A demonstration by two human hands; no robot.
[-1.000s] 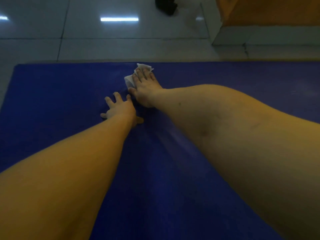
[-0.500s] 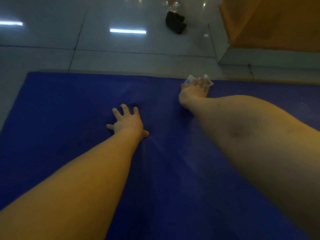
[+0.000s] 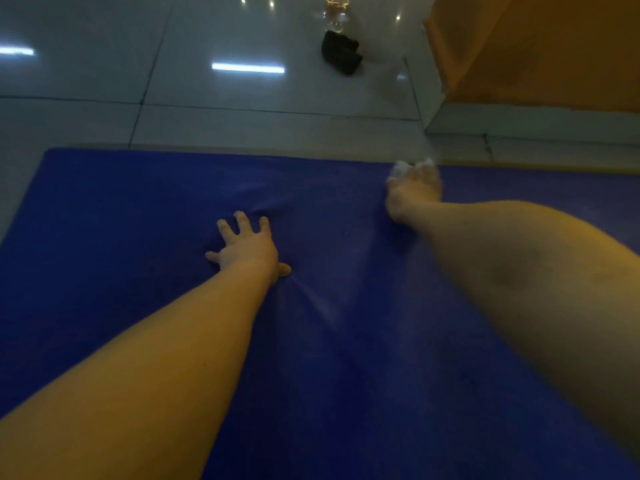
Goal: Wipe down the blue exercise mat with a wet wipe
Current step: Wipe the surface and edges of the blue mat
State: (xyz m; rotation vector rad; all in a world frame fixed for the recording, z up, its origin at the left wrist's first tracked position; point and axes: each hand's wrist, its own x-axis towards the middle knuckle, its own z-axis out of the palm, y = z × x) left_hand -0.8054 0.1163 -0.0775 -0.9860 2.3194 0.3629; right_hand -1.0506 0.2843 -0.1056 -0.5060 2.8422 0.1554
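Observation:
The blue exercise mat (image 3: 114, 244) covers the floor from left to right under both arms. My left hand (image 3: 246, 244) lies flat on the mat near its middle, fingers spread, and the mat wrinkles around it. My right hand (image 3: 412, 190) presses a white wet wipe (image 3: 401, 168) onto the mat close to the far edge. Only small white bits of the wipe show past the blurred fingertips.
Pale glossy floor tiles (image 3: 242, 123) lie beyond the mat's far edge. A black object (image 3: 341, 53) and a clear bottle (image 3: 335, 12) stand on the tiles at the back. An orange wall (image 3: 540, 46) with a pale skirting rises at the back right.
My right hand has slid the wipe to the right along the mat's far edge. My left hand stays pressed flat in the same spot on the mat.

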